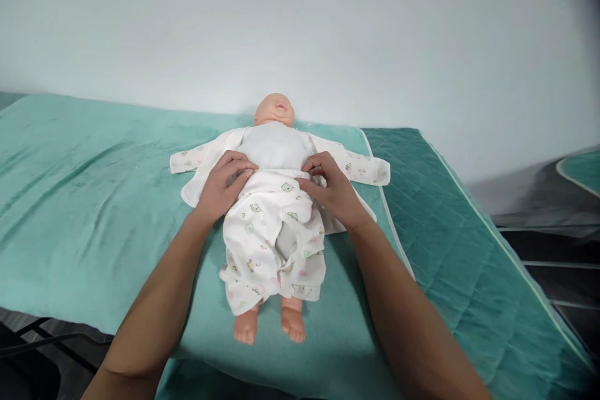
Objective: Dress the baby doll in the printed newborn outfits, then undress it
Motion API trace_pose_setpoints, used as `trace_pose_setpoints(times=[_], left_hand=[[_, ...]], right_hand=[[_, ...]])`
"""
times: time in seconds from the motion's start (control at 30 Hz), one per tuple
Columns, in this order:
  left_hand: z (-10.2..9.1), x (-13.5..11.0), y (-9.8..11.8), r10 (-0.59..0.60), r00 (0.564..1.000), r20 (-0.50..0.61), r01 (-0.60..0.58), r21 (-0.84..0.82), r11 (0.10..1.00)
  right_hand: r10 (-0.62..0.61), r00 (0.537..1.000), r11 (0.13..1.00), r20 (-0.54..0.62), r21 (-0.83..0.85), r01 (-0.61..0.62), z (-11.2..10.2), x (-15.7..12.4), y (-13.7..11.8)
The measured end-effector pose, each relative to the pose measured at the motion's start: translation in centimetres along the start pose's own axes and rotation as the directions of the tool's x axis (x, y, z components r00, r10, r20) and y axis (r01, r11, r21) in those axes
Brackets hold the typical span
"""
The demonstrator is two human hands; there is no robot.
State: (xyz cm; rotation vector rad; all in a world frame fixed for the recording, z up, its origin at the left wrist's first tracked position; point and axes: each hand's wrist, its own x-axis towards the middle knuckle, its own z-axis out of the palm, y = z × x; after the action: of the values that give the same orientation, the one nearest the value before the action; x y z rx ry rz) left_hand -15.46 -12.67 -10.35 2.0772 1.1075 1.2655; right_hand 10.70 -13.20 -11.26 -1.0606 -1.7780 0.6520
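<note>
Faces a pale wall (300, 19) across the far side. Looks down on a light teal blanket (94, 212), wrinkled at left, and a darker quilted cover (469, 287) exposed at right. Has a baby doll (276, 145) face up on the blanket near the middle, head far, close to the wall, legs pointing near. Shows under it an open white jacket (220, 147), sleeves spread flat left and right, and on its lower body patterned trousers (267, 225), gapping between the legs. With the left hand (222, 184), fingers bent, pinches the left part of the waistband (281, 172); with the right hand (330, 187), curled nearly closed, pinches the right part. Leaves both bare feet (293, 324) in view beyond the cuffs, at the near end.
</note>
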Motion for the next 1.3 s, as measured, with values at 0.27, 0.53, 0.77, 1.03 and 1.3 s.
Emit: trace_pose_setpoints(times=[0.27, 0.53, 0.77, 1.03, 1.3], left_hand=[[-0.7, 1.0, 0.3, -0.089, 0.978, 0.189, 0.097, -0.033, 0.995], [-0.9, 1.9, 0.2, -0.113, 0.963, 0.246, 0.125, -0.033, 0.992], [-0.8, 4.7, -1.3, -0.185, 0.961, 0.205, 0.179, 0.045, 0.983], [0.9, 6.4, -4.0, -0.207, 0.978, 0.026, 0.204, 0.077, 0.976], [0.8, 6.3, -2.3, -0.055, 0.995, 0.082, 0.051, 0.048, 0.998]], right_hand=[[-0.180, 0.970, 0.965, 0.164, -0.164, 0.207, -0.6, 1.1, 0.2], [-0.232, 0.959, 0.967, 0.163, -0.069, 0.246, 0.6, 2.8, 0.4], [0.023, 0.998, 0.994, 0.057, -0.112, -0.016, 1.2, 4.8, 0.7], [0.153, 0.984, 0.985, 0.090, 0.062, -0.158, 1.4, 8.1, 2.4], [0.236, 0.969, 0.947, 0.065, 0.206, -0.245, 1.8, 7.4, 2.1]])
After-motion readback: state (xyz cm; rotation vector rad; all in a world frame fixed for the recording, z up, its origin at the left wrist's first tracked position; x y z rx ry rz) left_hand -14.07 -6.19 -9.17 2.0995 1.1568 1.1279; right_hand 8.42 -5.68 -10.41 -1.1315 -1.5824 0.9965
